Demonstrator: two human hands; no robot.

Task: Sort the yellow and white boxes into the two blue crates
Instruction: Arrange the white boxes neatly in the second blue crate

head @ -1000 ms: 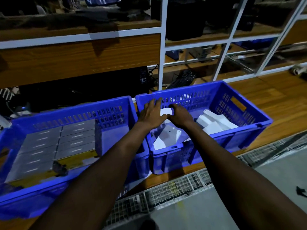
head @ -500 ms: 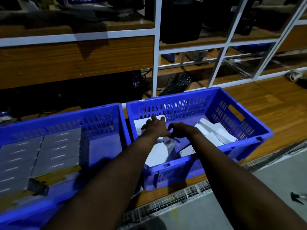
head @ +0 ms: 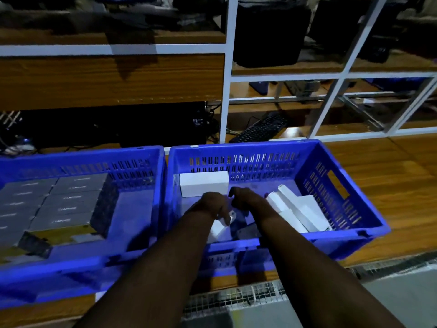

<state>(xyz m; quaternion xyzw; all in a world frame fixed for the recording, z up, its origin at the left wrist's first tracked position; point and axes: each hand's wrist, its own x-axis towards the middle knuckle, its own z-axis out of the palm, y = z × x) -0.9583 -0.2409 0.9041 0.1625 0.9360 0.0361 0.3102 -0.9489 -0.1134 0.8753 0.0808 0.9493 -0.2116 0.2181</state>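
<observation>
Head view, nearest first. Shows a wire mesh strip (head: 236, 297) along the front edge of the wooden desk (head: 390, 174), with two bare forearms reaching across it.

Finds both hands down inside the right blue crate (head: 307, 242), close together near its middle.
- Left hand (head: 211, 204): fingers curled down over the top end of a leaning white box (head: 218, 230), gripping it just inside the crate's near wall.
- Right hand (head: 247, 201): fingers curled, just beside the left; cannot tell whether holding anything.

Further into the same crate: a heap of white boxes (head: 305, 214) tilted against the right wall. Also one upright white box (head: 203, 184) in the far left corner, against the back wall.

Left blue crate (head: 82, 263) side by side with the right one on the desk, walls just beside each other. Holds yellow boxes (head: 59, 200) packed flat in rows on its left side, with grey tops bearing small print and yellow showing along the near edge.

Beyond the crates: a black keyboard (head: 260, 130) on a lower shelf, behind a white shelf frame (head: 224, 91). Higher up, dark shapes too dim to make out.
</observation>
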